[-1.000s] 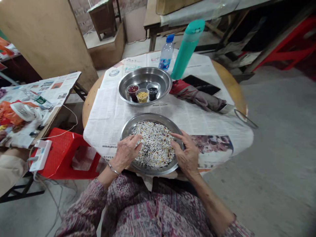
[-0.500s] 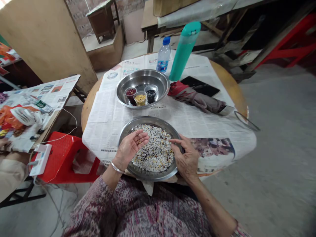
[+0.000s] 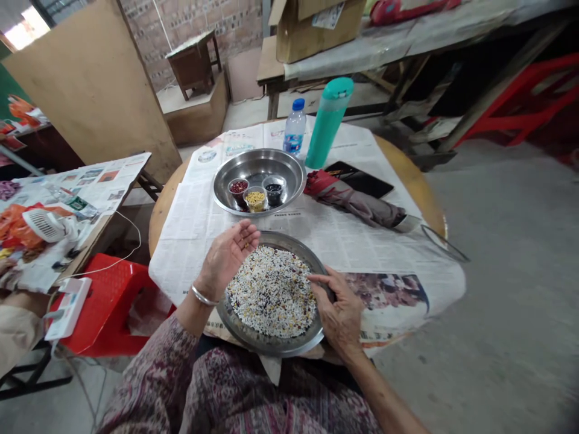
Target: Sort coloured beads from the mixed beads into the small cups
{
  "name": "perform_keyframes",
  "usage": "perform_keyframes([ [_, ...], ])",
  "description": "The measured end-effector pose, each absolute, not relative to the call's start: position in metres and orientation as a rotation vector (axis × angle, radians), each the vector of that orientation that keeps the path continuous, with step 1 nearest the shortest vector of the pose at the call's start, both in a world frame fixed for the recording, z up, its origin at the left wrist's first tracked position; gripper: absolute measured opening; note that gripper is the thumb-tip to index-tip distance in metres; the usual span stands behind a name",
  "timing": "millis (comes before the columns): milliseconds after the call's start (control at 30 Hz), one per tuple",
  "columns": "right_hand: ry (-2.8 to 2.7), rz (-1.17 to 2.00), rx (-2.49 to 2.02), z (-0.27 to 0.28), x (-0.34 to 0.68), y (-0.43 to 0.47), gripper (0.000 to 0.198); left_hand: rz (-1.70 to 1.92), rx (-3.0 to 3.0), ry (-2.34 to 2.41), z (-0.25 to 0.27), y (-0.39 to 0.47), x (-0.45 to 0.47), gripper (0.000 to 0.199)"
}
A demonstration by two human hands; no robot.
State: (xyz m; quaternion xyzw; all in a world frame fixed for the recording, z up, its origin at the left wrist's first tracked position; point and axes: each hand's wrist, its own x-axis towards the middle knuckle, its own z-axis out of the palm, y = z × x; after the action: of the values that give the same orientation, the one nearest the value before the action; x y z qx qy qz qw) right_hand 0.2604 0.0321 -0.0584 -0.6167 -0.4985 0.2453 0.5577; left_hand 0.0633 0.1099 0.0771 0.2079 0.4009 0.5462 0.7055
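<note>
In front of me a steel basin holds a mix of white grains with yellow, dark red and black bits. My left hand is cupped palm-up above its left rim, with a few yellow kernels lying by the curled fingers. Over the right rim is my right hand, thumb and forefinger tips close together; anything between them is too small to make out. Behind stands a second steel basin with small clear cups of red beans, yellow kernels and black beans.
Newspaper covers the round table. A water bottle, a green bottle, a dark tablet-like object and a folded umbrella stand or lie beyond. At left are a red stool and a power strip.
My left hand has moved left and up relative to the basin, its palm still cupped. The right hand stays at the right rim. The whole view has tilted upward.
</note>
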Motion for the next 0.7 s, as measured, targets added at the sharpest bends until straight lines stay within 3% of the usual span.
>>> perform_keyframes([
  [333,-1.184,0.569,-1.467,-0.06,0.26,0.031,0.024,1.444,1.003,1.067,0.077,0.219,0.08,0.02],
  [533,-1.18,0.587,-1.461,-0.061,0.259,0.032,0.024,1.137,1.709,1.321,0.067,0.245,0.092,0.03],
  [700,-1.162,0.609,-1.464,-0.06,0.259,0.031,0.023,1.05,1.729,1.337,0.064,0.249,0.085,0.039],
])
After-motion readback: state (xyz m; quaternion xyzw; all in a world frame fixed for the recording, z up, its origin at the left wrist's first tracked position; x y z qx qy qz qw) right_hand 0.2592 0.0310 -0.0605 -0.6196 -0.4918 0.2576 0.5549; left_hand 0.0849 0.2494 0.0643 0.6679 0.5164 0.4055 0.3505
